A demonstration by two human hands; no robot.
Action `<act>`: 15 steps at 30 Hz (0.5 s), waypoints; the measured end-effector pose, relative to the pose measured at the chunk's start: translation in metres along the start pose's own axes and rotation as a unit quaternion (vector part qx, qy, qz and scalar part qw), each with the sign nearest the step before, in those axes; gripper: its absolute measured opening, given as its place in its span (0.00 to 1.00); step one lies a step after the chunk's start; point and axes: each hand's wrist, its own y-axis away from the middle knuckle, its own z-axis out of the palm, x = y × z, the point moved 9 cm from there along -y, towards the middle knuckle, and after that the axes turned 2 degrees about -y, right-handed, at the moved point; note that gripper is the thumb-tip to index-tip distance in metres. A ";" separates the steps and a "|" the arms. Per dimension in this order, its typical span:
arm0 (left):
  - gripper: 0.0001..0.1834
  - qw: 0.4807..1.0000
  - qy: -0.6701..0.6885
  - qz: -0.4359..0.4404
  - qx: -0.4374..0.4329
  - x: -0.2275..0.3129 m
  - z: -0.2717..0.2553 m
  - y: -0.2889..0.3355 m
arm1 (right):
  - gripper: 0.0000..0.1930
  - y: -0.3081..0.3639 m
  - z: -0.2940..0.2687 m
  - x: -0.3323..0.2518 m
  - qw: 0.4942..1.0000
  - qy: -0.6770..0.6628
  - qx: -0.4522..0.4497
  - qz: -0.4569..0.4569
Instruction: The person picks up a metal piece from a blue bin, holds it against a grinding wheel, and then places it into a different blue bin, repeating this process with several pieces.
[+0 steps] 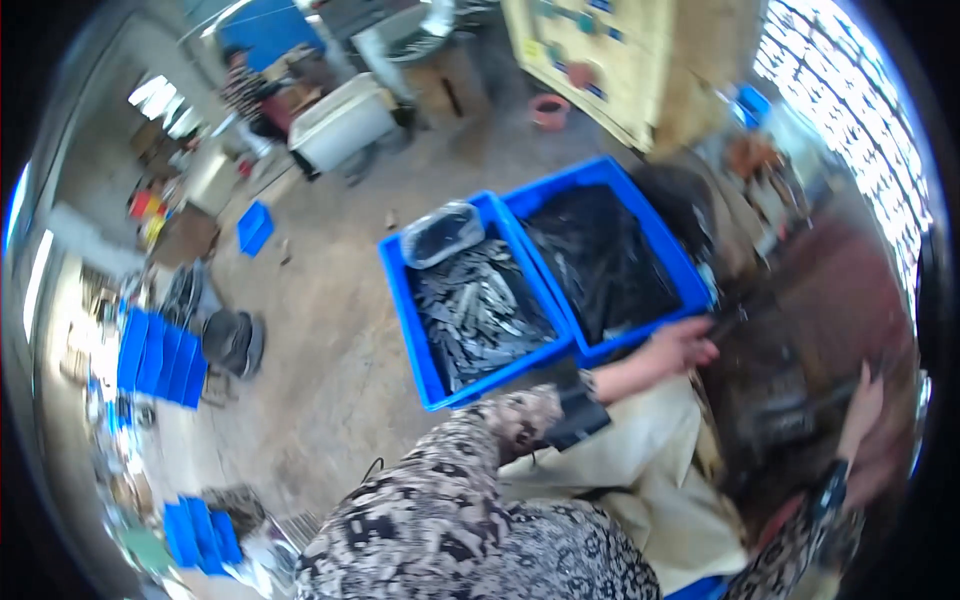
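My left hand [682, 346] reaches past the near right corner of a blue crate, over the edge of a dark brownish-red work surface [845, 255]. Its fingers look curled at a small dark thing, too blurred to name. My right hand [865, 402] is farther right, over the same surface, its fingers smeared by motion. The left blue crate [403, 335] holds many flat grey metal strips [482, 310] and a clear plastic tub [442, 235] at its far end. The right blue crate [672, 243] contains black strip-like pieces [600, 255].
Cream cloth [650, 440] lies below my left forearm. A pale yellow cabinet [590, 60] stands beyond the crates, near an orange bucket [549, 112]. Blue bins [160, 357] are stacked at the left. Far off, a person [250, 90] is beside a white tub [342, 125].
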 end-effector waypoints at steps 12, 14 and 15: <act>0.28 0.791 -0.538 0.289 -0.050 -0.011 0.109 -0.038 | 0.27 -0.008 0.018 -0.001 0.998 0.006 -0.046 0.041; 0.20 0.757 -0.590 0.271 -0.074 -0.037 0.110 -0.046 | 0.27 -0.009 0.014 -0.005 0.998 0.018 -0.042 0.041; 0.20 0.756 -0.591 0.271 -0.074 -0.044 0.109 -0.049 | 0.27 -0.008 0.013 -0.007 0.998 0.023 -0.041 0.042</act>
